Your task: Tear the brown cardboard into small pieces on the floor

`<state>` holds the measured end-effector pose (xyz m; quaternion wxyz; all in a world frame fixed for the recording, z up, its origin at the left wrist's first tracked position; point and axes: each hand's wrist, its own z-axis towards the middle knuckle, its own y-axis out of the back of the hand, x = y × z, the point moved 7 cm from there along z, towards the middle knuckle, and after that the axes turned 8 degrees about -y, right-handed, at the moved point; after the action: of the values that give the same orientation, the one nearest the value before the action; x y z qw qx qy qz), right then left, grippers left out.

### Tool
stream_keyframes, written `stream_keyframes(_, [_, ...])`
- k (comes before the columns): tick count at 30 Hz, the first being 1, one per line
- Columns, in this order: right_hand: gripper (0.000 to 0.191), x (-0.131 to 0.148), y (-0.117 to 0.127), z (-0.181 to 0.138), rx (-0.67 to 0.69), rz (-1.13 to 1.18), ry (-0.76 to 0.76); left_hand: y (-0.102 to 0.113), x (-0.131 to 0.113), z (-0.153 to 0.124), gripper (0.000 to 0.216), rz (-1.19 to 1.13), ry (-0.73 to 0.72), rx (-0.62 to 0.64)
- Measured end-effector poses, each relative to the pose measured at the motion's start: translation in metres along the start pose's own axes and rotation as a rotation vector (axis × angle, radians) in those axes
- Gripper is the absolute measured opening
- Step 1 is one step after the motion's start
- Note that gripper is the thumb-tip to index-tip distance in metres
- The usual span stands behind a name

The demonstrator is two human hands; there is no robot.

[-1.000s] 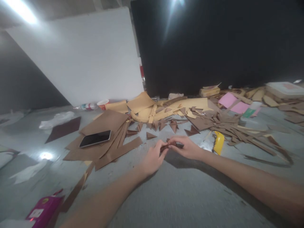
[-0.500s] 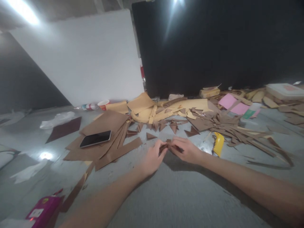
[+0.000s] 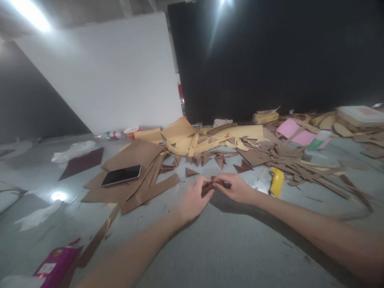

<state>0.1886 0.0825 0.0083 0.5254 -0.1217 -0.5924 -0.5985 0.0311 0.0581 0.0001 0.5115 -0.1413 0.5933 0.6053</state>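
Note:
Between my two hands is a small piece of brown paper [image 3: 207, 186], mostly covered by the fingers. My left hand [image 3: 195, 199] pinches its left side with thumb and forefinger. Its right side is gripped by my right hand [image 3: 235, 188], whose fingertips touch those of the left. Just beyond the hands lie several folded brown paper triangles, one of them a flat triangle [image 3: 191, 172] and another a darker triangle [image 3: 243, 166]. A yellow-handled tool [image 3: 276, 182], perhaps a cutter, rests to the right of my right hand.
A phone [image 3: 121, 175] lies on brown sheets [image 3: 132, 156] at the left. Brown strips [image 3: 312, 172] are heaped at the right. Yellow sheets [image 3: 179, 132], a paper cup [image 3: 131, 132] and a white box [image 3: 361, 115] stand along the back. A magenta device [image 3: 58, 264] sits at front left.
The fingers of my right hand have shifted slightly on the brown paper, with the thumb now more bent in. Both hands stay in nearly the same place.

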Motion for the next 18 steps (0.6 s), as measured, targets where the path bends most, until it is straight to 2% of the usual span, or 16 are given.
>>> stream_keyframes(4, [0.028, -0.003, -0.001, 0.0, -0.03, -0.026, 0.004, 0.002, -0.001, 0.002, 0.024, 0.043, 0.022, -0.018])
stream_keyframes(8, [0.03, -0.003, 0.006, 0.001, -0.099, -0.013, -0.011, 0.008, -0.001, 0.005, 0.022, -0.113, 0.014, -0.097])
stream_keyframes(12, [0.031, -0.001, 0.011, 0.002, -0.133, 0.007, -0.019, 0.015, 0.015, 0.011, 0.044, -0.385, 0.102, -0.168])
stream_keyframes(15, [0.028, -0.001, 0.009, 0.001, -0.119, 0.008, 0.01, 0.024, 0.025, 0.014, 0.053, -0.455, 0.136, -0.257])
stream_keyframes(18, [0.027, -0.002, 0.006, 0.0, -0.115, -0.003, 0.029, 0.022, 0.028, 0.014, 0.059, -0.457, 0.161, -0.228])
